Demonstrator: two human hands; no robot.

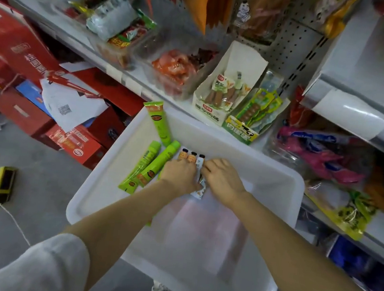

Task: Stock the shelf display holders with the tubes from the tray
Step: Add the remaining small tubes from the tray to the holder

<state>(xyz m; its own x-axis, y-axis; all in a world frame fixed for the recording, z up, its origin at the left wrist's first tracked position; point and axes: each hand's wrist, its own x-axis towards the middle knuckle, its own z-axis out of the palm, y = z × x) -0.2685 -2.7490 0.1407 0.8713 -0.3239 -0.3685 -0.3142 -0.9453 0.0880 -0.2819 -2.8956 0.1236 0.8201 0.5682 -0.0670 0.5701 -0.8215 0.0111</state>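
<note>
The shelf [190, 102] runs across the view from ten to three o'clock, carrying a white display holder [216, 105] and a green display holder [241, 129] at one o'clock, both partly filled. Below it, the white tray [102, 178] sits at centre, its far rim just beneath the shelf lip. Three green tubes [157, 122] lie at the tray's eleven o'clock, one leaning on the rim. A row of small tubes [191, 156], two orange and one white, lies at twelve o'clock of both hands. The left hand [178, 174] rests over the orange pair, fingers curled down upon them; the right hand [222, 177] pinches at the white one. Whether either grip is secure cannot be told. Judgement: gather the small tubes aligned, caps together, lift clear of the far rim, then travel toward one o'clock. Open room lies in the tray's near half; the shelf lip is the obstruction.
</note>
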